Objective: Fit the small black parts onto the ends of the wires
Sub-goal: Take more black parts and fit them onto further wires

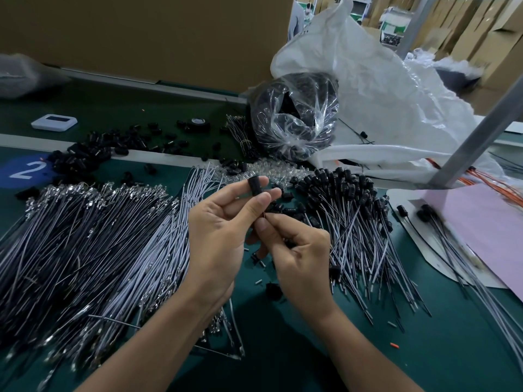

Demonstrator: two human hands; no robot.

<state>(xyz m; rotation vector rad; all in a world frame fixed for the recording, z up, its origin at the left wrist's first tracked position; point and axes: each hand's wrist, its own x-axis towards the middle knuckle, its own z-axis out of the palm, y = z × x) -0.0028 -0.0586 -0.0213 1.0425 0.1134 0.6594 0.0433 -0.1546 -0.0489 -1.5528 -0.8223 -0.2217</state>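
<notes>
Your left hand (pixel 218 230) pinches a small black part (pixel 255 185) between thumb and fingertips. Just below it, your right hand (pixel 300 250) pinches a thin wire (pixel 264 215). Behind them, an open clear bag (pixel 294 120) holds more black parts. Loose wires (pixel 85 236) lie heaped at the left on the green table (pixel 283 363).

The mat (pixel 283 363) is seen in dark teal-green. At ten o'clock a blue patch (pixel 8 183) is marked with a white 2 (pixel 27 170). The wires (pixel 85 250) at nine o'clock are mixed black and pale grey-white and tipped with silver. The part (pixel 254 185) at centre is black, as are the caps (pixel 339 179) at two o'clock. A pink sheet (pixel 495 236) is shown at three o'clock, with orange leads (pixel 486 176) at two. Brown cardboard (pixel 141 32) is seen at twelve and a white bag (pixel 382 89) at one.
</notes>
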